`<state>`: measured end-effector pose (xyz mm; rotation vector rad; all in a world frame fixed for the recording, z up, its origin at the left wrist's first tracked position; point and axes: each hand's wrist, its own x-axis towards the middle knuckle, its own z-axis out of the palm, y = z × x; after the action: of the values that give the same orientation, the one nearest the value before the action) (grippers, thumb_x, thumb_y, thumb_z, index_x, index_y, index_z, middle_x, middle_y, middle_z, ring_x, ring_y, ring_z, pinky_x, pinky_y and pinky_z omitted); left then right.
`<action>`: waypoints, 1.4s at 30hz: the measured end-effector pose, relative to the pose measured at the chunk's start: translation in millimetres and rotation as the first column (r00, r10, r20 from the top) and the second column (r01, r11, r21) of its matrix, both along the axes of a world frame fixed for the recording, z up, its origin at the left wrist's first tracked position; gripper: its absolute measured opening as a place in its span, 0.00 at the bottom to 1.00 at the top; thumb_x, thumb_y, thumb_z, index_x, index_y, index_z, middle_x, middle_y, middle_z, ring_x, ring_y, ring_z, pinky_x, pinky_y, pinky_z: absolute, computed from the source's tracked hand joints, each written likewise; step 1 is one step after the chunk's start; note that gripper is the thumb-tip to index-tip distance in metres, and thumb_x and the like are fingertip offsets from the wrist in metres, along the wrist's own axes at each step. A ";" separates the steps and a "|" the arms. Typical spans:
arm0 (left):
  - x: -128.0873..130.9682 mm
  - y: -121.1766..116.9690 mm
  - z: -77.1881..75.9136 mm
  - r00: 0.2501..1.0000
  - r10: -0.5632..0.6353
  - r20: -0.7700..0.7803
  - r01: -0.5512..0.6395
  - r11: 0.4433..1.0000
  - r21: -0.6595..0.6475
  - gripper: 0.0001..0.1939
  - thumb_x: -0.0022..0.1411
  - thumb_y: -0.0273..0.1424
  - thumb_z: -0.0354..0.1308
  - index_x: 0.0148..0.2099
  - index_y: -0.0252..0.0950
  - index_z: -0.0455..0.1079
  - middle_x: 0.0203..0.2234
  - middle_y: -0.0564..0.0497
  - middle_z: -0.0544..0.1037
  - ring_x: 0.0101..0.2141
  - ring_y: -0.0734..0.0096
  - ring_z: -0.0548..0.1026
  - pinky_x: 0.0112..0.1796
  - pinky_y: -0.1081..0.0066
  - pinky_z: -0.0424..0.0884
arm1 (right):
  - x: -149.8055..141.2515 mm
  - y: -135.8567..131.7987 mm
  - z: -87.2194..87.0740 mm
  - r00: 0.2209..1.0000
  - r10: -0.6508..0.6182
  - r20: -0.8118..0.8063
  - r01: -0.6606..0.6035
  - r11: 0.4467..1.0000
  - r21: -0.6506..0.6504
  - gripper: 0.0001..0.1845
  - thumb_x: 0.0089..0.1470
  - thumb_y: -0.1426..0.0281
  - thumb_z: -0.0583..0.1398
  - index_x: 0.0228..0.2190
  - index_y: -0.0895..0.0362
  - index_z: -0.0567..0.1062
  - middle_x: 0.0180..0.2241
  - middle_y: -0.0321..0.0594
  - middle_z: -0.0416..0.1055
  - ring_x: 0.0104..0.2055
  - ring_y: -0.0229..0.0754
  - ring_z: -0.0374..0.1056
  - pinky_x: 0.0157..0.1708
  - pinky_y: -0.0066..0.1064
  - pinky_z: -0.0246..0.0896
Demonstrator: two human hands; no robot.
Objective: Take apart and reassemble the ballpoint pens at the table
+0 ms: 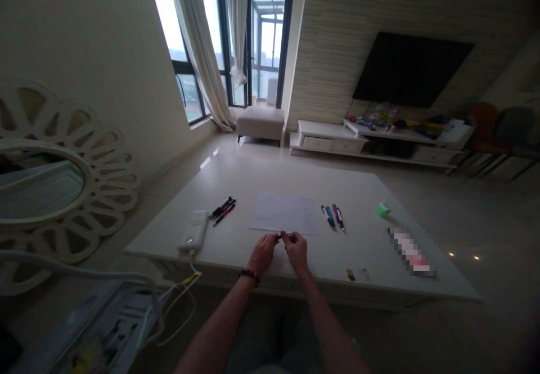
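My left hand point(264, 250) and my right hand point(296, 247) meet just above the near edge of a white sheet of paper point(282, 211). Between them is a thin dark pen point(279, 237), largely covered by my fingers, which are closed on it from both sides. To the left of the paper lies a bunch of dark and red pens point(223, 210). On the right, several blue, purple and black pens point(333, 216) rest side by side.
The white table point(350, 250) bears a power strip point(196, 230) with a cable at left, a green container point(383, 210) and a blurred flat object point(411, 253) at right. Small scraps point(351, 274) lie near the front edge. A round mirror point(37, 183) stands left.
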<state>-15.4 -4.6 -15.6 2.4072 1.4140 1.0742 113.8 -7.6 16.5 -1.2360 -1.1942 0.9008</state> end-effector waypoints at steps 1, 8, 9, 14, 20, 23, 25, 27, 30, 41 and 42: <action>0.0 -0.2 0.4 1.000 0.003 0.011 -0.003 1.000 0.002 0.10 0.64 0.26 0.42 0.45 0.37 0.61 0.34 0.49 0.72 0.37 0.69 0.70 0.38 0.65 0.69 | -0.8 -0.2 -0.1 1.000 0.011 -0.011 -0.011 1.000 0.006 0.18 0.46 0.55 0.59 0.25 0.59 0.71 0.17 0.34 0.64 0.18 0.34 0.59 0.17 0.25 0.55; -0.5 -1.1 2.0 1.000 -0.003 0.002 0.003 1.000 -0.017 0.09 0.64 0.27 0.43 0.43 0.37 0.61 0.33 0.49 0.72 0.36 0.69 0.70 0.37 0.65 0.69 | -2.8 0.3 4.0 0.998 0.025 -0.049 -0.024 1.000 0.019 0.18 0.46 0.56 0.59 0.25 0.60 0.72 0.16 0.34 0.64 0.16 0.33 0.58 0.15 0.24 0.54; -0.5 -1.0 2.2 1.000 -0.009 0.002 0.009 1.000 -0.016 0.09 0.64 0.27 0.43 0.44 0.37 0.61 0.33 0.49 0.72 0.37 0.69 0.70 0.38 0.65 0.69 | -2.2 0.3 5.1 0.999 0.001 -0.035 0.000 1.000 0.007 0.18 0.45 0.56 0.60 0.22 0.59 0.71 0.15 0.34 0.64 0.16 0.33 0.58 0.14 0.24 0.53; -0.3 -0.3 2.4 1.000 -0.005 0.007 0.006 1.000 -0.022 0.08 0.64 0.26 0.43 0.43 0.37 0.61 0.33 0.49 0.72 0.36 0.69 0.70 0.37 0.65 0.69 | -0.5 -2.3 7.3 0.996 0.053 -0.075 -0.053 0.999 -0.004 0.20 0.46 0.54 0.58 0.27 0.60 0.71 0.18 0.36 0.67 0.15 0.34 0.58 0.14 0.25 0.53; -0.2 -0.1 1.5 1.000 -0.010 -0.001 0.010 1.000 -0.025 0.08 0.64 0.26 0.43 0.43 0.36 0.62 0.33 0.49 0.72 0.37 0.69 0.70 0.38 0.65 0.69 | -4.6 -2.5 3.4 0.996 0.019 -0.084 -0.019 1.000 -0.004 0.20 0.47 0.54 0.58 0.30 0.60 0.71 0.16 0.32 0.64 0.15 0.32 0.56 0.14 0.24 0.53; -0.2 -0.4 2.0 1.000 0.003 -0.009 -0.003 0.999 -0.051 0.08 0.64 0.27 0.42 0.41 0.36 0.62 0.32 0.50 0.72 0.36 0.69 0.70 0.38 0.66 0.69 | -3.8 -1.0 3.1 0.996 0.014 -0.088 -0.016 1.000 -0.019 0.21 0.46 0.54 0.59 0.27 0.61 0.72 0.16 0.33 0.64 0.15 0.32 0.57 0.14 0.23 0.52; -0.1 -0.7 2.6 1.000 0.000 -0.003 0.000 0.998 -0.063 0.09 0.64 0.27 0.42 0.43 0.36 0.62 0.33 0.50 0.72 0.37 0.70 0.70 0.38 0.66 0.69 | -2.0 -0.3 3.4 0.997 -0.009 -0.071 0.007 1.000 -0.026 0.20 0.44 0.54 0.61 0.23 0.61 0.72 0.15 0.34 0.65 0.15 0.32 0.58 0.14 0.23 0.52; -0.1 -1.1 3.5 1.000 -0.003 0.008 0.003 0.998 -0.062 0.09 0.64 0.27 0.42 0.44 0.36 0.62 0.34 0.49 0.72 0.38 0.70 0.70 0.39 0.66 0.69 | -0.3 0.2 4.0 0.994 0.043 -0.105 -0.046 0.999 -0.024 0.21 0.43 0.54 0.60 0.27 0.61 0.73 0.17 0.35 0.67 0.14 0.32 0.57 0.13 0.23 0.51; 0.0 -1.7 5.1 1.000 -0.019 0.016 0.020 0.999 -0.048 0.10 0.64 0.27 0.41 0.44 0.36 0.62 0.34 0.49 0.72 0.37 0.70 0.70 0.39 0.66 0.69 | 0.7 1.2 5.4 0.988 0.075 -0.137 -0.077 0.997 -0.015 0.21 0.43 0.54 0.61 0.26 0.61 0.73 0.18 0.36 0.68 0.12 0.30 0.55 0.11 0.22 0.48; 0.1 -1.4 4.2 1.000 -0.015 -0.010 0.014 1.000 -0.025 0.10 0.65 0.27 0.41 0.44 0.36 0.61 0.33 0.49 0.72 0.37 0.70 0.70 0.38 0.66 0.69 | 1.3 1.4 1.3 0.980 0.082 -0.179 -0.090 0.995 -0.037 0.20 0.42 0.55 0.62 0.28 0.61 0.73 0.18 0.36 0.68 0.13 0.30 0.55 0.11 0.23 0.48; 0.1 -1.5 4.3 1.000 -0.011 -0.013 0.011 1.000 -0.024 0.10 0.65 0.28 0.41 0.44 0.36 0.61 0.33 0.49 0.72 0.37 0.70 0.70 0.38 0.66 0.69 | 1.4 1.0 0.7 0.977 0.085 -0.194 -0.094 0.995 -0.042 0.20 0.42 0.55 0.61 0.28 0.61 0.73 0.18 0.36 0.68 0.12 0.30 0.54 0.11 0.22 0.48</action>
<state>-15.3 -6.1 -11.3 2.4072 1.4075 1.0349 115.3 -6.6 17.1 -1.1143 -1.0846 1.0979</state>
